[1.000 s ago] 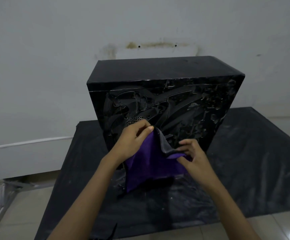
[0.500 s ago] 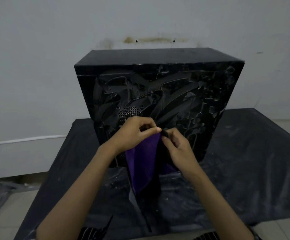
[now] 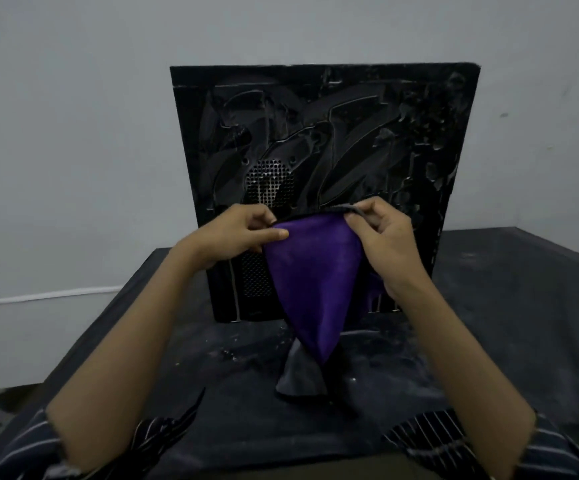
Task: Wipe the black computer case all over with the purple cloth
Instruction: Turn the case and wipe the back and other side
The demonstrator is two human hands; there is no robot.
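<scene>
In front of the black computer case (image 3: 326, 140), which stands upright on the dark-covered table (image 3: 509, 292), both hands grasp the purple cloth (image 3: 312, 271) by its top edge: left hand (image 3: 236, 237) and right hand (image 3: 381, 237) each pinch a corner. The cloth hangs loose, apart from the smeared panel. Judging by this, its dangling grey tail could drag dust off the table onto the case.

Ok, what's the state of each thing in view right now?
table: dark cover, dusty.
black computer case: upright on the table, front streaked.
purple cloth: hanging before the case, top edge stretched between two grips.
left hand: pinching the cloth's top edge.
right hand: pinching the cloth's top edge.
</scene>
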